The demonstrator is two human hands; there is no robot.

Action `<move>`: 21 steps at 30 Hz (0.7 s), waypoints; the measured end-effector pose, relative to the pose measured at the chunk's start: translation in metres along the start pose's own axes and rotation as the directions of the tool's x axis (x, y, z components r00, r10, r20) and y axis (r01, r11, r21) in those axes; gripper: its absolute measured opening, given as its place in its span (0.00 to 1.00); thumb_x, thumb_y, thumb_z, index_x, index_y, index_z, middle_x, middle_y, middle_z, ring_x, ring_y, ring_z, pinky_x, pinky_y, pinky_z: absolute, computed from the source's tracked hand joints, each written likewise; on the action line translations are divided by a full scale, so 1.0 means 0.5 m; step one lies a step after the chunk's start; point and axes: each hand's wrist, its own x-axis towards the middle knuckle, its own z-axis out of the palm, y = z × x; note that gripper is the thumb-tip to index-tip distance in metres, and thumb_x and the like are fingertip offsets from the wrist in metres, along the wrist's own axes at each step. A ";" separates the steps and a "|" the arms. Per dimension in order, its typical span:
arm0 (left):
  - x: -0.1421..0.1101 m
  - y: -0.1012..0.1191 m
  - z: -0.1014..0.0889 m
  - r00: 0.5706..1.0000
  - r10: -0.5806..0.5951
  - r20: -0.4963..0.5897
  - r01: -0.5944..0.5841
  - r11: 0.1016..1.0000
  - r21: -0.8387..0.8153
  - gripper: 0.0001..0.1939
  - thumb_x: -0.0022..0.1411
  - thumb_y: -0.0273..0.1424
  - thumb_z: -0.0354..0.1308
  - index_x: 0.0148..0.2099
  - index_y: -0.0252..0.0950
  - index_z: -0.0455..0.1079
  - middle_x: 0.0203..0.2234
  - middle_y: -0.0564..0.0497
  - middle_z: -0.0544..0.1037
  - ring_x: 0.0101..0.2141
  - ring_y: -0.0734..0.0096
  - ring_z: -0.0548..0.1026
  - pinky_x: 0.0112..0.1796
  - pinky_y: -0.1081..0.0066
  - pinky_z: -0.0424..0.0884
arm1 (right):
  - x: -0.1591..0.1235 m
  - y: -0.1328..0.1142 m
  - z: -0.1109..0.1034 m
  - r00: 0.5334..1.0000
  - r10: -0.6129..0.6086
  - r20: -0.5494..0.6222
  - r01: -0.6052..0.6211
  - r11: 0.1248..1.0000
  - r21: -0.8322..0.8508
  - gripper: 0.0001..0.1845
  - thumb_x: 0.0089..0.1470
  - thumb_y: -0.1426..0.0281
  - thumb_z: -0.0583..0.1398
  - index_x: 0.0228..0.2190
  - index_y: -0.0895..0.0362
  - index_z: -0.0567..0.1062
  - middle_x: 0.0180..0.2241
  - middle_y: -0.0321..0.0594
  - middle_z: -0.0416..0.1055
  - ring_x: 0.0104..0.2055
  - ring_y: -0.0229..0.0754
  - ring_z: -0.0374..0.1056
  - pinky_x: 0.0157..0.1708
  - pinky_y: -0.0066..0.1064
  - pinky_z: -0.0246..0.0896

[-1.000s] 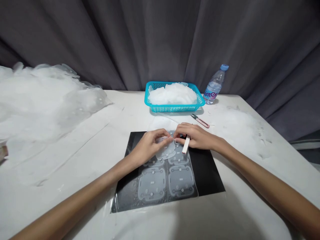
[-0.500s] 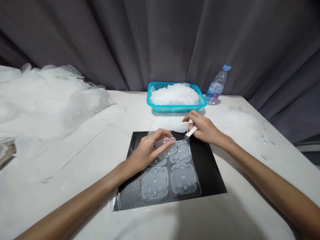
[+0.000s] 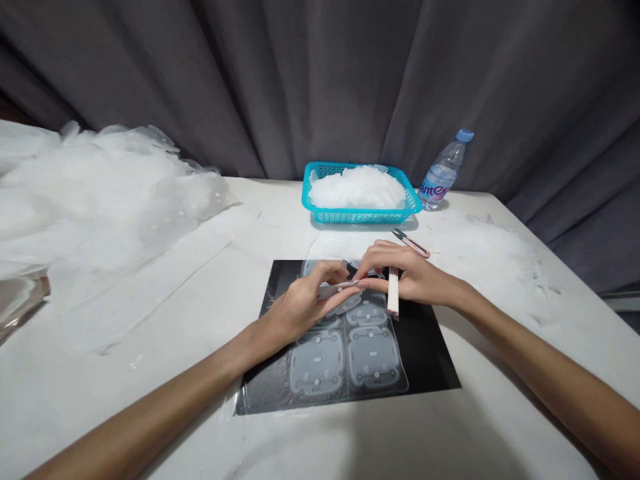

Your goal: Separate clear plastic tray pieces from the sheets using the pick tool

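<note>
My left hand (image 3: pixel 306 300) is closed on a thin translucent plastic piece (image 3: pixel 334 291), held nearly edge-on above the black mat (image 3: pixel 425 353). My right hand (image 3: pixel 407 272) meets it, thumb and fingertips pinching the near edge of that piece. A white flat stick-like tool (image 3: pixel 393 293) also hangs from my right hand, tucked under the fingers; its kind is unclear. Beneath both hands lies a clear sheet with rounded-square translucent pieces (image 3: pixel 317 367) in rows, partly hidden. Thread snips (image 3: pixel 411 243) with dark blades lie just beyond my right hand.
A blue basket (image 3: pixel 363 217) heaped with white translucent pieces stands at the back, a water bottle (image 3: pixel 440 180) beside it. A large pile of translucent pieces (image 3: pixel 110 200) covers the left side. More whitish film (image 3: pixel 495 267) lies at right. A grey curtain (image 3: pixel 320 87) hangs behind.
My right hand has come left and lower to the plastic piece, and the white tool has swung to point down. The piece is now turned edge-on. The snips have come into view.
</note>
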 end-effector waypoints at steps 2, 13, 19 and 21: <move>0.000 0.004 0.000 1.000 0.004 -0.015 -0.004 1.000 0.008 0.14 0.74 0.41 0.60 0.52 0.40 0.63 0.36 0.53 0.80 0.33 0.73 0.82 0.32 0.77 0.79 | -0.002 0.003 -0.001 1.000 -0.013 -0.003 0.013 1.000 -0.005 0.08 0.68 0.62 0.63 0.41 0.53 0.80 0.37 0.40 0.79 0.40 0.45 0.71 0.45 0.41 0.66; 0.016 -0.007 -0.023 0.950 -0.200 0.238 0.204 0.979 0.009 0.28 0.68 0.48 0.65 0.60 0.41 0.60 0.49 0.45 0.79 0.46 0.59 0.82 0.46 0.61 0.79 | -0.003 0.016 -0.002 0.970 0.166 -0.177 -0.163 0.986 0.033 0.06 0.66 0.64 0.63 0.38 0.54 0.78 0.33 0.36 0.77 0.30 0.38 0.67 0.33 0.32 0.63; 0.019 -0.014 -0.034 0.890 -0.079 0.449 0.022 0.991 0.131 0.51 0.57 0.59 0.68 0.72 0.37 0.57 0.64 0.33 0.71 0.64 0.38 0.70 0.61 0.42 0.68 | 0.003 0.050 -0.003 0.913 0.325 -0.248 -0.257 0.928 0.271 0.13 0.63 0.57 0.66 0.37 0.55 0.77 0.31 0.37 0.78 0.32 0.39 0.71 0.34 0.31 0.62; 0.016 -0.015 -0.032 0.887 -0.099 0.450 0.031 0.987 0.156 0.52 0.57 0.61 0.67 0.72 0.36 0.58 0.65 0.32 0.70 0.64 0.37 0.69 0.61 0.40 0.68 | 0.011 0.058 -0.008 0.897 0.342 -0.279 -0.264 0.923 0.281 0.16 0.61 0.55 0.66 0.37 0.55 0.77 0.30 0.37 0.78 0.31 0.39 0.71 0.33 0.31 0.62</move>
